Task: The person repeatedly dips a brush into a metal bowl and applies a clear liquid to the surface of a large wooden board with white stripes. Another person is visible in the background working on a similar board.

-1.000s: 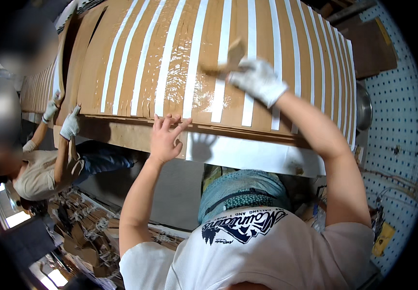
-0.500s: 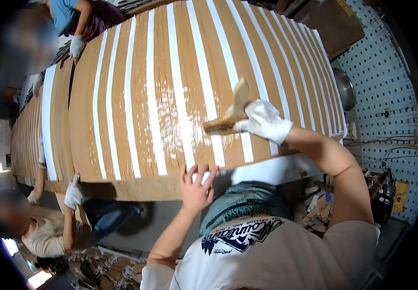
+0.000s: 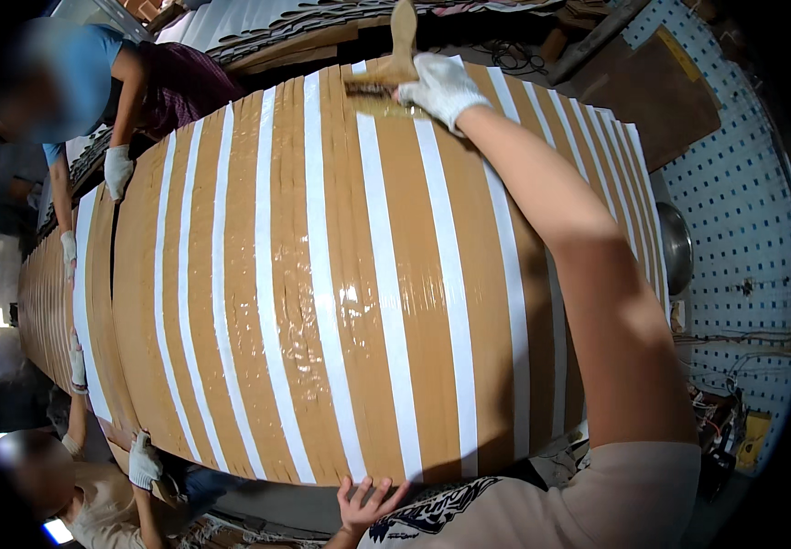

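R hand (image 3: 443,90), gloved, at 12 o'clock: fingers closed round the flat wooden brush (image 3: 402,53) low by its head, prob. for firm control of the wide bristle edge. Handle points to 12, bristles over a wet patch on the striped cardboard sheets (image 3: 423,247); full contact hard to tell.

L hand (image 3: 363,506), bare, at 6: fingers spread, nothing gripped, tips on the sheets' near edge, prob. to steady self or stack. Sheets fill the middle, brown w/ white strips, glossy toward 9, apparently overlapped so only narrow bands show.

Co-worker's gloved hand (image 3: 118,172) at 10, another's glove (image 3: 144,462) at 8, both by the sheets' L end. Metal bowl (image 3: 677,247) at 3, off the R end, beside the blue-dotted wall (image 3: 734,220).
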The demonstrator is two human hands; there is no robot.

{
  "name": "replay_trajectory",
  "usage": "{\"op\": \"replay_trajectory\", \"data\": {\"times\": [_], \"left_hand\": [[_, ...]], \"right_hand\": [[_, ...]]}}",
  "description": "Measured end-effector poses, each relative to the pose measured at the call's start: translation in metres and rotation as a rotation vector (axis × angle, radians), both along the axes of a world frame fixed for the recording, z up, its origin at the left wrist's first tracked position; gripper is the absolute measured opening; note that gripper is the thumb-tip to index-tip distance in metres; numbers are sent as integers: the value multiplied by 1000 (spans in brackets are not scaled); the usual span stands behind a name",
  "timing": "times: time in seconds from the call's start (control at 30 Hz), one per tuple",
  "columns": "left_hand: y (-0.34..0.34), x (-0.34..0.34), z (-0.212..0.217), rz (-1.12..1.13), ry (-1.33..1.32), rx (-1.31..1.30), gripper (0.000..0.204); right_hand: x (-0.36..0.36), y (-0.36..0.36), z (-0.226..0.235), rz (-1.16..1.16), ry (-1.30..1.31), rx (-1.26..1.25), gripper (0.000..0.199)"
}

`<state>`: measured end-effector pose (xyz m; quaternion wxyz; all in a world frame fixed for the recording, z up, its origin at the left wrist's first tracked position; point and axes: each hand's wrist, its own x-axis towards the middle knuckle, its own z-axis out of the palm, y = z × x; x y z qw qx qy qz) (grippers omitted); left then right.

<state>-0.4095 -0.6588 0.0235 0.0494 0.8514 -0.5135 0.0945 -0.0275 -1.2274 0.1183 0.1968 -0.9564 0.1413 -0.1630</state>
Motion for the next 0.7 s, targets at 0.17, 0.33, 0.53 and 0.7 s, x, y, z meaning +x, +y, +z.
{"op": "replay_trajectory", "data": {"times": [0.17,0.33,0.53,0.7], "left_hand": [[5,-6,4,16,23,101,40],[-7,5,21,13,215,56,37],[-18,4,32,11,266,37,56],[-21,1,32,20,241,16,63]], "right_hand": [[64,-21,-20,-72,-7,-203,45],[34,-22,-74,165,-571,158,27],[-172,94,-29,426,-120,47,26],[-379,179,-9,506,-66,102,31]]}}
